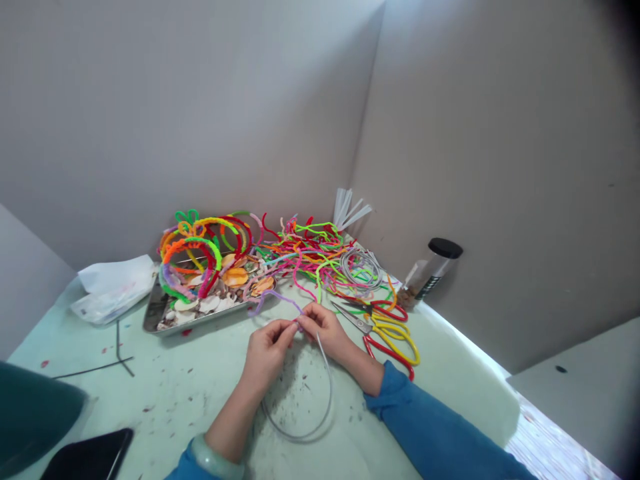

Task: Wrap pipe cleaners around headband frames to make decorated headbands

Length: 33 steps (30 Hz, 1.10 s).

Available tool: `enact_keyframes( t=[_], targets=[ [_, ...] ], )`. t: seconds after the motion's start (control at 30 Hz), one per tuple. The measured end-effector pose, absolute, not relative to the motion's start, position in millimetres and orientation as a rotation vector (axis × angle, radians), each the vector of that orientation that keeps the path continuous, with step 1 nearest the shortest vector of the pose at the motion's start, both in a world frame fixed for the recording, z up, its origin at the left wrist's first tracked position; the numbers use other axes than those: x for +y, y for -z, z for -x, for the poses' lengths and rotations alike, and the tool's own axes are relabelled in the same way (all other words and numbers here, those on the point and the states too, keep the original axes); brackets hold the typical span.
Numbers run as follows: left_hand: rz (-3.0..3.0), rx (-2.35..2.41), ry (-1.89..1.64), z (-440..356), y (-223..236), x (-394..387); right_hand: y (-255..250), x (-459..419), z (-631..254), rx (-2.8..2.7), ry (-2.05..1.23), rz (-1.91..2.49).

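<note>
My left hand (pixel 265 353) and my right hand (pixel 325 331) meet over the pale green table (pixel 200 393), fingertips pinched together. Between them they hold one end of a thin grey wire hoop (pixel 305 435) that curves down toward me. A purple pipe cleaner (pixel 277 297) runs from the same pinch point up to the left. Both hands are closed on this wire and pipe cleaner. Just behind them lies a heap of coloured pipe cleaners (pixel 305 257).
A metal tray (pixel 153 313) with shells and bent pipe-cleaner hoops sits at left. Red and yellow scissors (pixel 387 330) lie right of my hands. A dark-capped jar (pixel 433 267), a white plastic bag (pixel 113 287), a black phone (pixel 90 457) and cardboard walls surround the table.
</note>
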<state>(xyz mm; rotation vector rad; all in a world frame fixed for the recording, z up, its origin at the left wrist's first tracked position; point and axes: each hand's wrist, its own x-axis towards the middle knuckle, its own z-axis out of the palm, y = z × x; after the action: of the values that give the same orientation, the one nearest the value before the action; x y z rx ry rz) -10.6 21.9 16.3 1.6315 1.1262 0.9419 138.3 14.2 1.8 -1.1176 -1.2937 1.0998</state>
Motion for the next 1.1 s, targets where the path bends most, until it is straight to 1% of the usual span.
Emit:
enact_keyframes(
  t=[0.17,0.33,0.53,1.1],
  targets=[
    [-1.627,1.19,-0.966,12.6,-9.3,27.5,1.1,15.4,-137.8,-1.32,-1.143,1.093],
    [-1.641,1.22,-0.896,13.4,-1.0,31.3,1.8,16.5,-137.9,-1.405,-1.133,1.071],
    [-1.597,1.226,-0.888,12.8,-0.9,32.6,3.0,17.2,-139.2,-1.434,-1.183,1.044],
    [-1.599,1.229,-0.877,14.7,1.7,32.3,0.9,15.9,-139.0,-1.431,-1.117,1.062]
  ],
)
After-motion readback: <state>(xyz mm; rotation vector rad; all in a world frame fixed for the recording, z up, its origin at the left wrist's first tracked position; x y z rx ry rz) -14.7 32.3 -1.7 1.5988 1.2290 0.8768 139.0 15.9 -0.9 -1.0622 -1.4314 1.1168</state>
